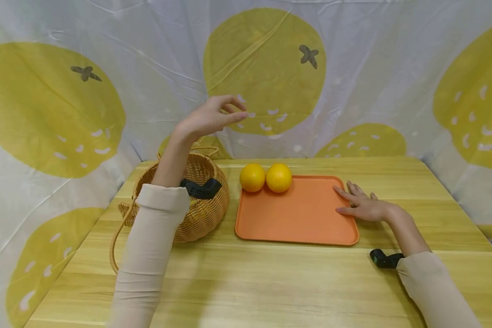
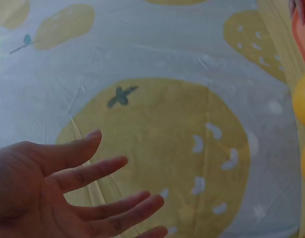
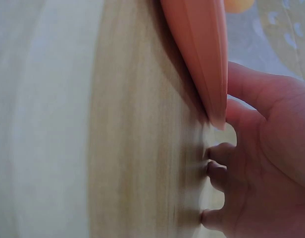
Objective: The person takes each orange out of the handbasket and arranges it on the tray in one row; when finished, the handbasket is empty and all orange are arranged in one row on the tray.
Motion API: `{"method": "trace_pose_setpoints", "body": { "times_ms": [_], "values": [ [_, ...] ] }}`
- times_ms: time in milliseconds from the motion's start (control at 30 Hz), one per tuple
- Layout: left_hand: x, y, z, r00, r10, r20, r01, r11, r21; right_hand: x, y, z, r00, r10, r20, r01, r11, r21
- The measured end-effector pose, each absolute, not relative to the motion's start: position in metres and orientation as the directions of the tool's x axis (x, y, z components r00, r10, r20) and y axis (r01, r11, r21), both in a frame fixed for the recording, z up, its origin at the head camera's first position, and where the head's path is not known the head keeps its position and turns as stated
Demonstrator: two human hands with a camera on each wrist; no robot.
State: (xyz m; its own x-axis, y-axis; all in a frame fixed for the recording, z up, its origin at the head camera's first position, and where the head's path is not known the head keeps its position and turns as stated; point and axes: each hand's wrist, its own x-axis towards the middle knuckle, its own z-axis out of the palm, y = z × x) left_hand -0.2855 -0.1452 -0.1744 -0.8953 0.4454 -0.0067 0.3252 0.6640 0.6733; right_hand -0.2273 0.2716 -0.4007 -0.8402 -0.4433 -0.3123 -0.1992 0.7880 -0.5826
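Observation:
My left hand is raised in the air above the wicker basket, its fingers loosely bent and nothing in them. The left wrist view shows that palm bare with the fingers spread. On the table lies an orange tray, and my right hand rests at its right edge, thumb and index finger over the rim and the other fingers on the tabletop. Two oranges sit side by side at the tray's back left corner, the left orange touching the right orange.
The basket stands left of the tray, with a rope-like handle hanging down its left side; my left forearm covers part of its opening. Something yellow shows through its weave. A fruit-printed cloth hangs behind the wooden table.

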Motion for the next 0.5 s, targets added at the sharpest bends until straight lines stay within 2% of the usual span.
{"method": "trace_pose_setpoints", "body": {
  "times_ms": [133,333,500],
  "values": [
    [-0.298,-0.184,-0.188,-0.868,0.488,-0.091,0.281,0.634,0.721,-0.227,0.271,-0.4,-0.839,-0.446,-0.311,-0.2,0.785,-0.586],
    [-0.31,-0.242,-0.205,-0.736,0.63,-0.248,0.264,0.604,0.752,-0.226,0.271,-0.401,-0.838,-0.445,-0.315,-0.195,0.785,-0.588],
    [-0.319,-0.272,-0.22,-0.654,0.649,-0.388,0.2,0.644,0.738,-0.227,0.271,-0.401,-0.841,-0.446,-0.306,-0.2,0.781,-0.591]
  ]
}}
